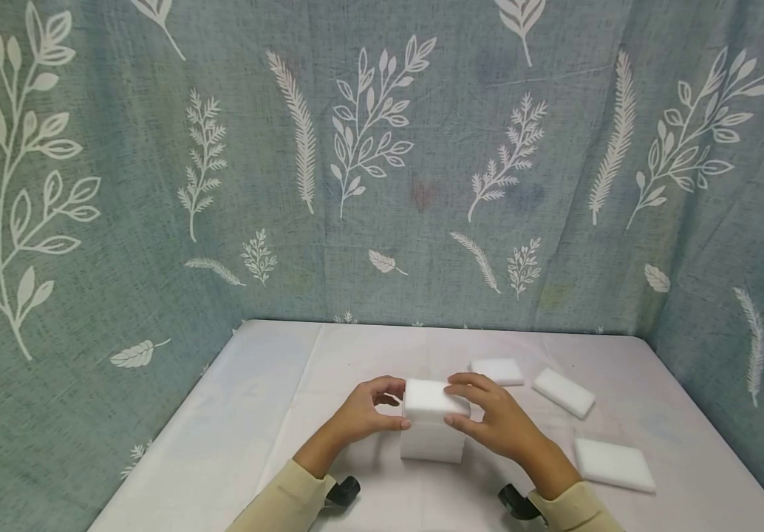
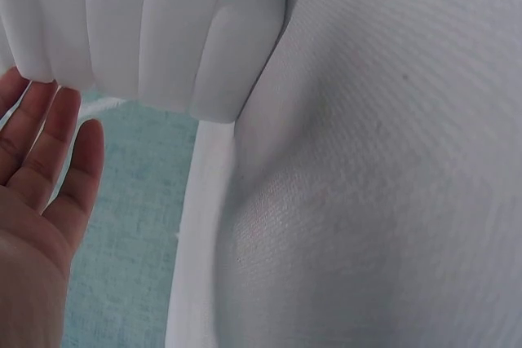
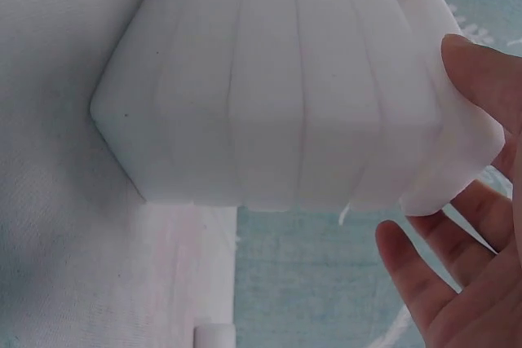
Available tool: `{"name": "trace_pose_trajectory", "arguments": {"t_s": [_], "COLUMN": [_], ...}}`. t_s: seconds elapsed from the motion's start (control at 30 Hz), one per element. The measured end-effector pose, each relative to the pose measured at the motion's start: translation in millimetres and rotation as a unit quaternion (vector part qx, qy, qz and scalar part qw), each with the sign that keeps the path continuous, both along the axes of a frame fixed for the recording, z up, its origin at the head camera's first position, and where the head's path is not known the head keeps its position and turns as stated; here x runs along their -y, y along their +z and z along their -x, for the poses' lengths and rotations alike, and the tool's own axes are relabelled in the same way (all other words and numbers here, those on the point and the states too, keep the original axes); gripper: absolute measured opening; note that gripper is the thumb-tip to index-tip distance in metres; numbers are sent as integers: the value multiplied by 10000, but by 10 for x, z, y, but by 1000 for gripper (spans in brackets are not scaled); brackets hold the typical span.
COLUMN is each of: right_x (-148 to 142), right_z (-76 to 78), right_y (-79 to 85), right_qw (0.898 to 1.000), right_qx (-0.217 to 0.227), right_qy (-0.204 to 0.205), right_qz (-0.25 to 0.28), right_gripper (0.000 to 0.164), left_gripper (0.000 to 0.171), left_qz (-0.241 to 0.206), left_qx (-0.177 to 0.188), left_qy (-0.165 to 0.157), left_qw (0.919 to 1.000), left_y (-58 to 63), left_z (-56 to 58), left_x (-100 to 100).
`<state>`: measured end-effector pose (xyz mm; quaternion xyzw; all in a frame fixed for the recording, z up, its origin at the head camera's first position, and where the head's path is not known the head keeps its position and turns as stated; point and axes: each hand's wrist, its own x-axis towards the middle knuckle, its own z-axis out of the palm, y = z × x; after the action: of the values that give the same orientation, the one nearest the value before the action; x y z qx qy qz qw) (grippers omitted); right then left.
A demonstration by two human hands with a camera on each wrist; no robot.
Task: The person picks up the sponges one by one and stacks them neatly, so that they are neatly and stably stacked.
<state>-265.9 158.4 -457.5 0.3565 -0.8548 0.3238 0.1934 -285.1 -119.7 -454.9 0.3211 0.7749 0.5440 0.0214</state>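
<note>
Several white foam sponges form an upright stack [image 1: 431, 445] near the front middle of the table. My right hand [image 1: 507, 423] pinches the top sponge [image 1: 427, 399] at its right end, thumb on the front and fingers behind. In the right wrist view this top sponge [image 3: 465, 140] sits askew against the layers under it. On the opposite side, my left hand [image 1: 363, 411] has its thumb and fingertips right at the stack's upper left edge. The left wrist view shows its fingers [image 2: 57, 132] fairly straight, tips against the upper layers.
Three loose white sponges lie to the right: one at the back [image 1: 496, 371], one angled [image 1: 564, 392], one nearer the front [image 1: 615, 465]. A white cloth covers the table [image 1: 275, 414]. Leaf-patterned green-blue curtains [image 1: 382, 185] enclose the back and both sides.
</note>
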Motion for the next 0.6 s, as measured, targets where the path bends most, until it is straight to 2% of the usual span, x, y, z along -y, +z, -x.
{"name": "trace_pose_trajectory", "arguments": {"t_s": [0.2, 0.6], "right_x": [10, 34], "right_z": [-10, -25], "right_y": [12, 8], "right_qw": [9999, 9999], "right_qx": [-136, -59], "right_qy": [93, 102], "right_qz": [-7, -1], "right_gripper": [40, 38], "left_gripper": [51, 49], "left_qz": [35, 77], "left_qx": [54, 46], "left_qy": [22, 30], "left_qw": [10000, 10000], "left_y": [8, 14], "left_z": [-7, -21], "left_x": [2, -7]}}
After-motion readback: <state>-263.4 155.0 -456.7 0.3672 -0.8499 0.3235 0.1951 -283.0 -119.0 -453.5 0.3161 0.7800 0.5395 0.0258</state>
